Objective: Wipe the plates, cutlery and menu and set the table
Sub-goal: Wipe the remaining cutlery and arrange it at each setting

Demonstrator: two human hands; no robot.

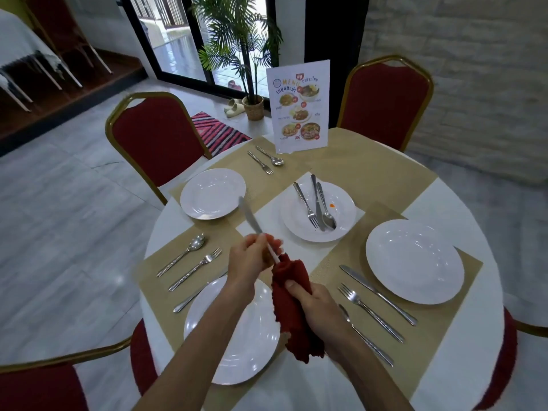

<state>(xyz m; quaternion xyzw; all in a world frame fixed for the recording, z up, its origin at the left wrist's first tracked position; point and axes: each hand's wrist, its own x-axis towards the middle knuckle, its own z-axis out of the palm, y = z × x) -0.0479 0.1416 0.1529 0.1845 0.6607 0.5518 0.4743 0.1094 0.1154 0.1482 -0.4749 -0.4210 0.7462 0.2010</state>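
Our left forearm hides part of the near plate [237, 351] and the far end of a piece of cutlery [195, 295] beside it. The handle of the knife [248, 216] we hold vanishes into the red cloth [293, 298], so we cannot tell how deep it sits, and the chairs at both bottom corners are cut off. The round white counter [462, 203] carries tan placemats [370, 161]. From the left these hold a spoon [189, 250] and fork [201, 264], the far-left plate [213, 193], a small fork and spoon pair [267, 160], the menu [299, 105] standing upright at the far edge, the centre plate [344, 209] with a fork, knife and spoon lying on it beside an orange spot [332, 205], and the right plate [415, 261] with three pieces of cutlery just beside it. Around us are red chairs with gold frames [154, 140], a pale floor, a striped rug [216, 129], a potted palm [246, 48] by a glass door, and a pale brick wall. The fingers [258, 244] of our left hand [247, 262] curl round the knife, its blade raised and pointing up-left above the counter. Our right hand [317, 304] grips the cloth, thumb [293, 284] on top, bunched round the handle.
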